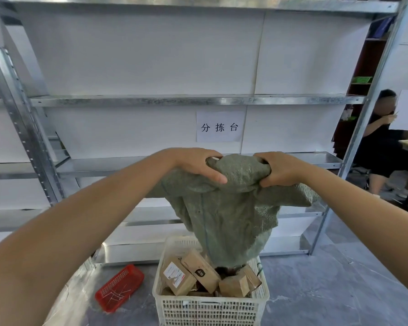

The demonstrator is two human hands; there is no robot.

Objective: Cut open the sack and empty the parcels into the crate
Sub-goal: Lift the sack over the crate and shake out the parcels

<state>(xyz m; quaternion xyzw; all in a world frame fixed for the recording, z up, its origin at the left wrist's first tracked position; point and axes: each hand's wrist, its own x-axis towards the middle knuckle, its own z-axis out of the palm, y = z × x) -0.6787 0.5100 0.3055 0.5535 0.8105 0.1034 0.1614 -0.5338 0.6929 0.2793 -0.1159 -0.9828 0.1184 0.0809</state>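
A green woven sack (226, 208) hangs upside down, its open mouth down inside the white plastic crate (210, 309) on the floor. My left hand (198, 164) and my right hand (280, 169) both grip the bunched bottom end of the sack at the top, holding it up at about shelf height. Several brown cardboard parcels (198, 274) lie in the crate, some tilted against each other, right under the sack's mouth. The inside of the sack is hidden.
A tall metal shelving rack (193, 100) with a paper sign stands right behind the crate. A red plastic basket (119, 287) with thin sticks lies on the floor to the left. A seated person (382, 137) is at a table on the right.
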